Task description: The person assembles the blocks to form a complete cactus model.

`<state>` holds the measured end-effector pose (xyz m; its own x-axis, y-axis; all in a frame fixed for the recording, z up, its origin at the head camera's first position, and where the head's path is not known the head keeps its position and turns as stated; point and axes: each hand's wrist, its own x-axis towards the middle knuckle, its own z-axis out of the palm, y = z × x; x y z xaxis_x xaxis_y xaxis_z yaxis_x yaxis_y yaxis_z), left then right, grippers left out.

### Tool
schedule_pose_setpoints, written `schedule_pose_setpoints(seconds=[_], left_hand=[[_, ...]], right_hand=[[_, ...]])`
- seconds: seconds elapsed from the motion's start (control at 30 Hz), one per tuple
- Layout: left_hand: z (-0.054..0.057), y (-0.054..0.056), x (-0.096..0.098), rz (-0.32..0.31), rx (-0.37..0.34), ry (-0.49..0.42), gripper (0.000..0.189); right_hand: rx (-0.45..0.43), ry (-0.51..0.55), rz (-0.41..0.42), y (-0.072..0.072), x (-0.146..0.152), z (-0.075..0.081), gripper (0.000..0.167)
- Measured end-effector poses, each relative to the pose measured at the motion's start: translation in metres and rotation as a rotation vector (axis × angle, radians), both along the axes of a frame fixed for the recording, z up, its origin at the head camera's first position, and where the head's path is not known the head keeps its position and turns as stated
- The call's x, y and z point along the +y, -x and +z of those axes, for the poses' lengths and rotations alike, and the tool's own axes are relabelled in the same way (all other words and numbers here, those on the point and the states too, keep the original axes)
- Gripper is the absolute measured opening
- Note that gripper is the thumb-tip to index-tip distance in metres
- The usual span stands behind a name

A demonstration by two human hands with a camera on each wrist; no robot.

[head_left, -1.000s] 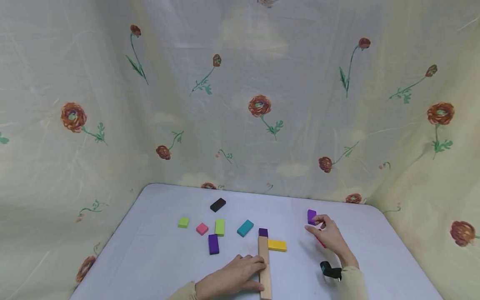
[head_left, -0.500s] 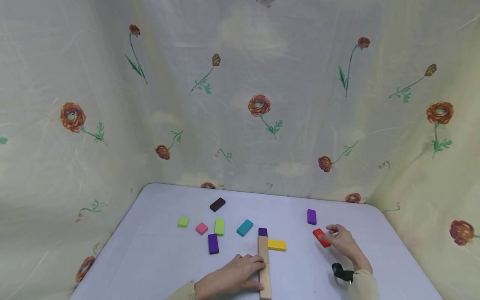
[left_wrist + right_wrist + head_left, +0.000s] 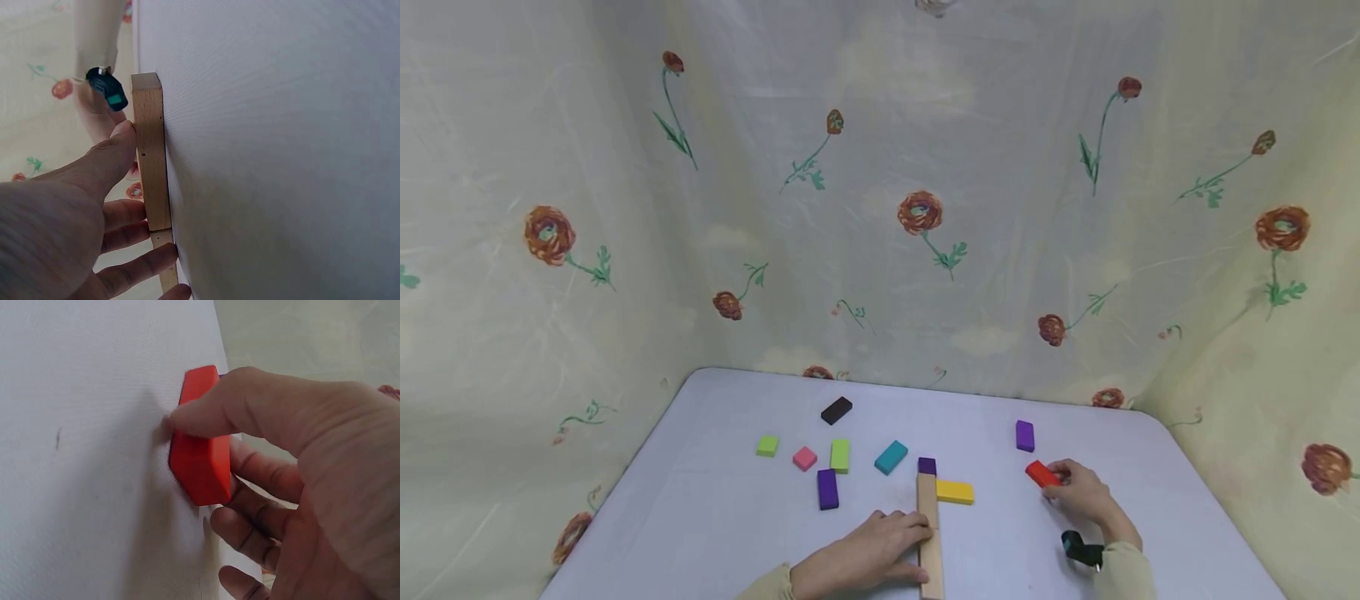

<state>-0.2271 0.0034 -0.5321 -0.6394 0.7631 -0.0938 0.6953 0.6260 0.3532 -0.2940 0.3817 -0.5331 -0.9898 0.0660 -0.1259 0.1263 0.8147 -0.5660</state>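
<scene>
My left hand (image 3: 874, 547) rests against two plain wooden blocks (image 3: 930, 562) that lie end to end. In the left wrist view, its thumb and outstretched fingers touch their side. A dark purple block (image 3: 927, 466) stands at the far end of this row, and a yellow block (image 3: 955, 492) sits crosswise against its right side. Over on the right, my right hand (image 3: 1084, 493) pinches a red block (image 3: 201, 459) between thumb and fingers; part of the block is covered by the thumb. A purple block (image 3: 1025, 436) lies just beyond it.
Left of the row lie a teal block (image 3: 891, 457), a dark purple block (image 3: 827, 489), a green block (image 3: 840, 456), a smaller green block (image 3: 767, 446), a pink block (image 3: 805, 457) and a black block (image 3: 837, 410). A flowered curtain (image 3: 880, 250) encloses the white table (image 3: 700, 500).
My right hand has drawn back from near the far purple block to the red block and taken hold of it. My left hand has stayed at the wooden blocks.
</scene>
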Motion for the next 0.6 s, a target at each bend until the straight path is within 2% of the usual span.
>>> schedule_pose_setpoints(seconds=[0.13, 0.37, 0.6], left_hand=[[0.0011, -0.0003, 0.0000, -0.002, 0.007, 0.001, 0.061], [-0.0003, -0.0001, 0.0004, -0.004, 0.009, 0.002, 0.062], [-0.0008, -0.0001, 0.0000, -0.005, 0.008, 0.003, 0.062]], right_hand=[[0.056, -0.052, 0.047, -0.0007, -0.0014, 0.0017, 0.043], [0.048, -0.044, 0.062, -0.0011, -0.0039, 0.0010, 0.038], [0.037, -0.084, 0.050, -0.0007, -0.0069, -0.0022, 0.046]])
